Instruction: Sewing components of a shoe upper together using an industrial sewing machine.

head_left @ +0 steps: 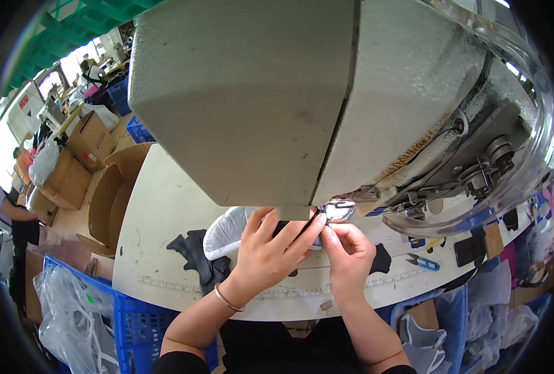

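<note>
Under the head of a large grey sewing machine (245, 118), both my hands meet at a white padded fabric piece (222, 235). My left hand (267, 249) lies across it, fingers bent and slightly apart, holding it from above near a black strip (310, 224). Thumb and index finger of my right hand (350, 257) are pinched together at the work's right edge, close to the left fingertips. What the pinch holds is mostly hidden, as is the needle. Dark gloves or glove-like cloth (199, 252) lies left of my left hand.
Blue-handled thread snips (424, 262) and a dark flat device (468, 250) lie right on the white table (164, 218). A blue crate (141, 324) with plastic bags stands left. Cut grey pieces (421, 340) fill a bin at right. Cardboard boxes (68, 177) and a person's arm (21, 214) are further left.
</note>
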Available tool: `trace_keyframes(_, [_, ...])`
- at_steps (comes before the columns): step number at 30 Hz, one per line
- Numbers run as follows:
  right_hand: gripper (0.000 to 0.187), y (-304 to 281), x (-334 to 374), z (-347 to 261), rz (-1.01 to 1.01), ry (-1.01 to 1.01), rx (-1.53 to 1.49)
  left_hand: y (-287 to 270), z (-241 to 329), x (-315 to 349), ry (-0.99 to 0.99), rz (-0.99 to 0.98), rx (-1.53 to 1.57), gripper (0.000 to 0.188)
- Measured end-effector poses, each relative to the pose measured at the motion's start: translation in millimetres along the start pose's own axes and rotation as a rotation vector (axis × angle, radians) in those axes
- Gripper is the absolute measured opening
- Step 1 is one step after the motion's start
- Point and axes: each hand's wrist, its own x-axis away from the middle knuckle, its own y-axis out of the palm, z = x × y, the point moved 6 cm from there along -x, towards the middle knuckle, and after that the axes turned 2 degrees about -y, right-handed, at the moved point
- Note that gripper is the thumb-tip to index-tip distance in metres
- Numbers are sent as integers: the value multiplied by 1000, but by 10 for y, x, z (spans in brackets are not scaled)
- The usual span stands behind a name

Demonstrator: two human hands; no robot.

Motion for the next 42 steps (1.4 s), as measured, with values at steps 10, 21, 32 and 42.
trace_keyframes(10, [7,30,-7,-24,-12,4,133,48,-72,17,-36,-7,52,52])
trace_keyframes(21, [9,83,23,-32,-24,81,36,46,-131,-10,-57,-44,135,53])
trace_keyframes(32, [10,40,43,29,0,146,30,-10,-91,-29,43,-38,101,51])
trace_keyframes(42, [10,18,21,36,-36,155,25,-42,-38,-71,75,-24,43,46])
